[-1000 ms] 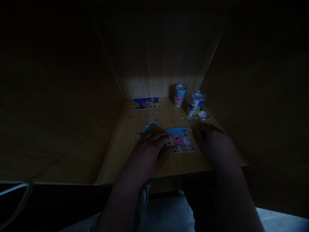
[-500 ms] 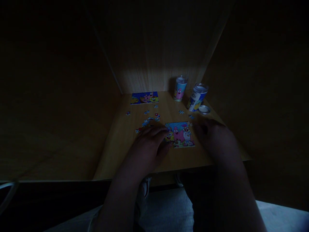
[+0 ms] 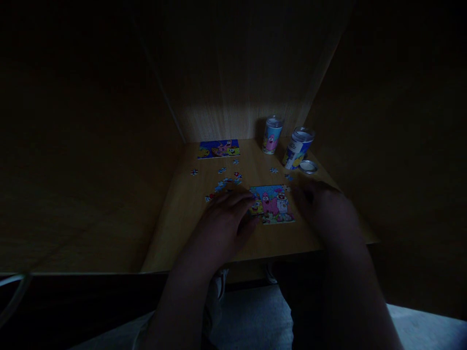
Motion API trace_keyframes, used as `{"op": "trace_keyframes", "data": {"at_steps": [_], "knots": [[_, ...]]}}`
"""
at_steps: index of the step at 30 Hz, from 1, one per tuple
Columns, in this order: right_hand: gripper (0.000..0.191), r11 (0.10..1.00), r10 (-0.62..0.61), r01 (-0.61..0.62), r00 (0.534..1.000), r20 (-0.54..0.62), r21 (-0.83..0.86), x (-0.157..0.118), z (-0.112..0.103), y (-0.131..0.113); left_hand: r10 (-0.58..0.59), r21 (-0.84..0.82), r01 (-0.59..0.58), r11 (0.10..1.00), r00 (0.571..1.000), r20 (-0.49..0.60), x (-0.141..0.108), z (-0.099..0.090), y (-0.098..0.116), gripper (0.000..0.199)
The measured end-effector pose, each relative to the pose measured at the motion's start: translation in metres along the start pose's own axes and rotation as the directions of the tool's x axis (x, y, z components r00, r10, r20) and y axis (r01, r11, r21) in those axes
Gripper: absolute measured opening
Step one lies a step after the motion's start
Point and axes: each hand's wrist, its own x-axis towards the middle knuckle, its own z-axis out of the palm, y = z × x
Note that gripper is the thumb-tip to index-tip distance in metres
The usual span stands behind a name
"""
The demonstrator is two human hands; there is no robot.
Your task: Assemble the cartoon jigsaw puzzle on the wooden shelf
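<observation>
A partly joined cartoon puzzle [image 3: 272, 205] lies flat on the wooden surface [image 3: 175, 228] between my hands. My left hand [image 3: 229, 218] rests at its left edge, thumb and fingers apart, fingertips touching the yellow part. On the right, my right hand [image 3: 317, 204] is curled beside the puzzle's right edge, near a loose pale piece [image 3: 286, 188]; whether its fingers hold anything is too dark to tell. Several loose pieces [image 3: 221, 184] are grouped beyond my left hand. Other single pieces lie farther back, one blue [image 3: 288, 177] near my right fingers.
A finished-looking blue puzzle [image 3: 219, 149] lies at the back left. Two clear-topped picture canisters, one pink and blue [image 3: 272, 136], one blue and yellow [image 3: 298, 148], stand at the back right beside a round lid [image 3: 308, 166]. Wooden panels enclose the back and sides.
</observation>
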Motion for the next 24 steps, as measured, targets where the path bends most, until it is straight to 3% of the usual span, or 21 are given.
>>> {"op": "trace_keyframes", "data": {"at_steps": [24], "knots": [[0.046, 1.000, 0.001, -0.001, 1.000, 0.012, 0.000, 0.0010, 0.0013, 0.0004, -0.020, 0.009, 0.020, 1.000, 1.000, 0.008, -0.0007, -0.0006, 0.0010, 0.035]]}}
